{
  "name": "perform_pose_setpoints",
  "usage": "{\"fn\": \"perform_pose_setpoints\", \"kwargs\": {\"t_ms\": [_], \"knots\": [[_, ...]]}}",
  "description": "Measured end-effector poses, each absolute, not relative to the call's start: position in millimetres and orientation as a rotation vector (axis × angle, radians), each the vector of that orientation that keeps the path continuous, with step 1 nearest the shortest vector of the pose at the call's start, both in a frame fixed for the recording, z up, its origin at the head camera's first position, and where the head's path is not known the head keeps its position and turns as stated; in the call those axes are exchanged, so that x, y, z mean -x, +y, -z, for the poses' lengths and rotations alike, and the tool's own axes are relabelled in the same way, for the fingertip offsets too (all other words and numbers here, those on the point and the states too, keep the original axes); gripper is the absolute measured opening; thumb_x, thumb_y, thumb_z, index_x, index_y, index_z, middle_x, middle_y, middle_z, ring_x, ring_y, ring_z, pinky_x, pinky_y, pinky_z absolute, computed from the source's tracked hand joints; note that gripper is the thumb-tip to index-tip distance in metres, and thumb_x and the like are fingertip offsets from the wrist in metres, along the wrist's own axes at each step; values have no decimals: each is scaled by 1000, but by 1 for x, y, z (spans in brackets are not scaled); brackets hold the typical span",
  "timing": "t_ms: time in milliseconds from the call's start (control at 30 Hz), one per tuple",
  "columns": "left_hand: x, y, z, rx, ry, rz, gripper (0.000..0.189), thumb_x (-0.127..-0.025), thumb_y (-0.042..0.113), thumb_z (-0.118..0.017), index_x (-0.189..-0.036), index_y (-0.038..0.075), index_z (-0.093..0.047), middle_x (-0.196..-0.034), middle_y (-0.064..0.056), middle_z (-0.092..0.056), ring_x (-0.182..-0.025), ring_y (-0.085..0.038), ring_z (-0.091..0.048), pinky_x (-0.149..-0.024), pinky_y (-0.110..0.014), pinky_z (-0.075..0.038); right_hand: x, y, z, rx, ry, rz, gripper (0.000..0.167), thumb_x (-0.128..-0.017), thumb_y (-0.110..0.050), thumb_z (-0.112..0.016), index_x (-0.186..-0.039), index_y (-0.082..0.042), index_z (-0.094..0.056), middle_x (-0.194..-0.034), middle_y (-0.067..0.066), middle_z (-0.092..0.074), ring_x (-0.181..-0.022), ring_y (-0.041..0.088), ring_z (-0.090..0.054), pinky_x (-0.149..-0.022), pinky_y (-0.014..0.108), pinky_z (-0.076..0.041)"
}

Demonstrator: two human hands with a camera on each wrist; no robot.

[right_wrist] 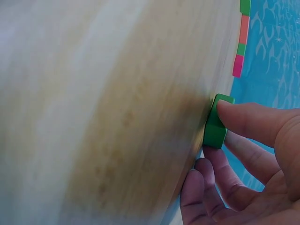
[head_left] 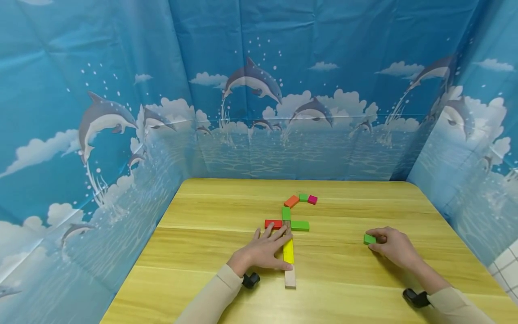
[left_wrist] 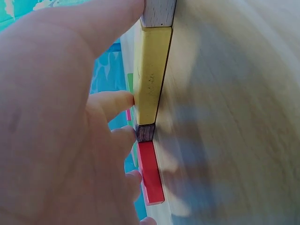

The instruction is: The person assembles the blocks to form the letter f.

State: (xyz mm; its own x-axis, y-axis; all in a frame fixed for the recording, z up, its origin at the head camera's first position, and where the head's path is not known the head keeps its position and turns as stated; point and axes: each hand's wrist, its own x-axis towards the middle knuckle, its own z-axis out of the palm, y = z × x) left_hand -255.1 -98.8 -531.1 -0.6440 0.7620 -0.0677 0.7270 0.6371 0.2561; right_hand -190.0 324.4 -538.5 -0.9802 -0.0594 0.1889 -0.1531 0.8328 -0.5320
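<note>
My left hand point(head_left: 265, 250) lies with spread fingers over a column of blocks, fingertips on or right at them. From the near end, the column has a pale wood block point(head_left: 290, 278), a yellow block point(head_left: 288, 251), a dark brown block point(left_wrist: 145, 132) and a green block point(head_left: 286, 213). A red block point(head_left: 270, 223) juts left of the brown one, and a longer green block point(head_left: 300, 226) juts right. Off to the right, my right hand point(head_left: 394, 246) pinches a small green block point(right_wrist: 216, 123) between thumb and fingers, close over the table.
Beyond the column, an orange block point(head_left: 291, 201), a small green block point(head_left: 303, 197) and a magenta block point(head_left: 313, 200) curve off to the right. The wooden table point(head_left: 194, 252) is bordered by a blue dolphin-print curtain point(head_left: 283, 148) at the back and sides.
</note>
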Motion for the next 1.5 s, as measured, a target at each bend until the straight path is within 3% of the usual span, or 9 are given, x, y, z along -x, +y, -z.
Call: {"fn": "perform_pose_setpoints", "kwargs": {"t_ms": [667, 933, 1267, 1500], "knots": [[253, -100, 529, -1221, 2666, -350, 93, -89, 73, -56, -163, 31, -20, -169, 2, -5, -153, -38, 0, -115, -69, -3, 192, 322, 540, -157, -2845, -852, 40, -88, -18, -79, -123, -1, -71, -109, 16, -69, -95, 33, -67, -74, 47, -55], [255, -99, 531, -1222, 2669, -356, 93, -88, 74, -56, -163, 31, -20, -169, 3, -5, -153, -38, 0, -115, -69, -3, 195, 318, 539, -127, -2819, -856, 39, -88, -18, -78, -124, -4, -71, -109, 12, -70, -95, 28, -65, -74, 43, -54], [256, -99, 532, -1211, 2671, -347, 94, -87, 75, -56, -162, 32, -21, -169, 4, -5, -153, -37, 1, -116, -68, -3, 198, 306, 529, -98, -2784, -900, 42, -90, -23, -78, -126, -3, -69, -114, 16, -68, -95, 29, -65, -70, 37, -54], [255, -99, 531, -1207, 2669, -338, 94, -87, 75, -56, -162, 32, -20, -169, 5, -4, -153, -36, 1, -116, -68, -5, 203, 296, 524, -100, -2770, -923, 43, -91, -24, -77, -128, -4, -69, -117, 16, -68, -98, 31, -64, -71, 40, -55]]}}
